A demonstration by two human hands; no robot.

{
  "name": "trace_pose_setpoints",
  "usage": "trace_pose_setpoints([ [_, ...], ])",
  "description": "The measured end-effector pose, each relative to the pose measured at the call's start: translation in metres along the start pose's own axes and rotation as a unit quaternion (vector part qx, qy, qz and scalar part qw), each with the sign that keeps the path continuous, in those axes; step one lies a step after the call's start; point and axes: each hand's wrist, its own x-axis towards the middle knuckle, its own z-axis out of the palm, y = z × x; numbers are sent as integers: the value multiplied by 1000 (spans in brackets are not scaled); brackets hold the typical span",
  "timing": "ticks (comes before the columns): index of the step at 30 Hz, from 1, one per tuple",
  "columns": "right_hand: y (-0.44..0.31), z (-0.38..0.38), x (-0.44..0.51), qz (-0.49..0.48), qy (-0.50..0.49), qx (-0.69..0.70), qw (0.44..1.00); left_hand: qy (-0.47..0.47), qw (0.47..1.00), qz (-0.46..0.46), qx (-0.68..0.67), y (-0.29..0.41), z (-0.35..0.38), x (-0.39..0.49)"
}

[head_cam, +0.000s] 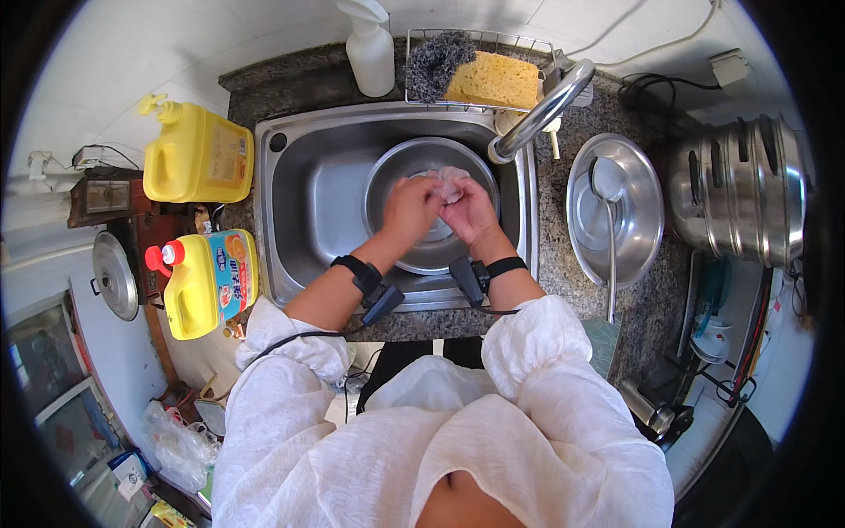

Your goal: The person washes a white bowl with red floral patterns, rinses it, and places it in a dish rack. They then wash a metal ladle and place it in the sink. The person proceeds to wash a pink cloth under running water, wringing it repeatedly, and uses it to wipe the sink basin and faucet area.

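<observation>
Both my hands meet above a round metal basin (377, 218) that stands in the right part of a stainless steel sink (317, 198). Between my left hand (412, 208) and my right hand (472, 210) is a pale, crumpled, wet-looking piece (453, 182), perhaps a cloth or thin film; its kind cannot be told. The fingers of both hands are closed on it. Something pale lies low in the basin, mostly hidden by my hands. The chrome faucet (548, 109) arches over the sink's back right corner.
Two yellow jugs (228, 155) stand left of the sink. Behind it are a white spray bottle (371, 59) and a wire rack with a scouring pad (439, 66) and a yellow sponge (495, 79). At right are a metal bowl (584, 244) holding a ladle (610, 224), and a stacked steamer pot (726, 191).
</observation>
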Motion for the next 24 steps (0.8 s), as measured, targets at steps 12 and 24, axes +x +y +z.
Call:
trace_pose_setpoints([
  [12,-29,24,-30,116,-66,-196,971,-47,937,334,85,15,-55,-14],
  [24,-23,74,-43,219,-119,-440,862,-37,860,452,233,22,-67,5],
])
